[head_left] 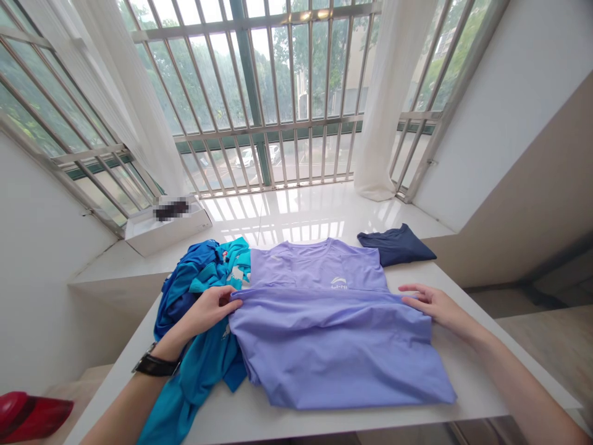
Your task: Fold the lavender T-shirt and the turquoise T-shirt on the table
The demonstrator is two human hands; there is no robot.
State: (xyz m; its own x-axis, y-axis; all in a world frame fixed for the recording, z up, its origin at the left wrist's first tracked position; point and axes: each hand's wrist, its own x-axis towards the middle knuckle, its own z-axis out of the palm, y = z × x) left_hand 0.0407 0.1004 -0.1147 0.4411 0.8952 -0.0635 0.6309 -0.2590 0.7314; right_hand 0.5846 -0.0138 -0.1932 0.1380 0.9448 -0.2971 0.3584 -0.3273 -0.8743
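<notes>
**Lavender tee folded across the chest, hands at both ends of the crease**

A lavender athletic T-shirt (319,346) lies flat in the middle of a white table (482,377), near its front edge, its smooth, faintly sheen-y knit doubled over in a wide horizontal fold. A white Li-Ning mark sits on the chest just above the fold, with "LI-NI" legible. The left hand (208,312), a black wristwatch (155,364) on its wrist, pinches the fold's left end between thumb and curled fingers. The right hand (433,306) sits at the right end, fingers pressed together; whether they pinch, I cannot tell. Crumpled teal and royal-blue garments (199,346) bunch along the left edge, touching the shirt. A folded navy garment (396,244) lies beyond the far right corner of the shirt, at the table's far edge.
</notes>
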